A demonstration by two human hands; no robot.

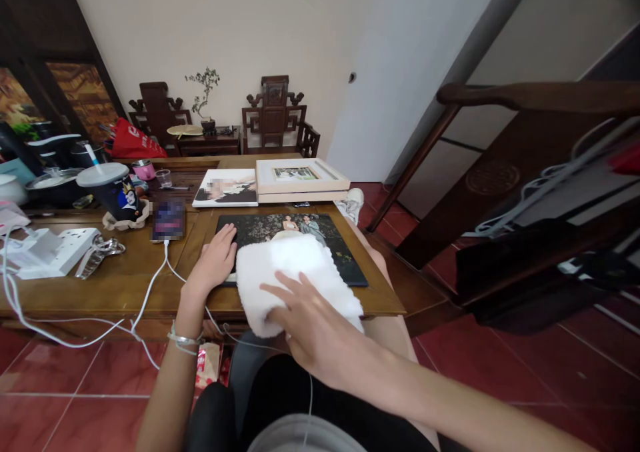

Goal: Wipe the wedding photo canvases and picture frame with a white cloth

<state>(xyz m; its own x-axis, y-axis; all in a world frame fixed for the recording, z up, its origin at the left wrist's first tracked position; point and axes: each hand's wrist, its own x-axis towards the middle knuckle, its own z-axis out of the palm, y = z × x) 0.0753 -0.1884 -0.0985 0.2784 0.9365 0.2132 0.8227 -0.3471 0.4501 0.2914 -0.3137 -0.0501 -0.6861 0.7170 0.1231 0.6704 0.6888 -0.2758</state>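
A dark wedding photo panel (345, 259) lies flat near the front edge of the wooden table, with a couple pictured on it. My left hand (220, 255) rests on the panel's left edge, fingers stretched out and holding nothing. A fluffy white cloth (295, 259) covers the panel's front middle and hangs a little over the table edge. On top of this cloth is my right hand (310, 319), its fingers spread over the fabric and its thumb at the near edge, gripping it. Much of the picture is hidden beneath the cloth.
Behind the panel lie a white-framed photo (300, 174) and a smaller photo print (225, 189). To the left are a charging phone (169, 220), a lidded cup (113, 192), a clear hair claw (97, 255) and a power strip (63, 252) with trailing white cables.
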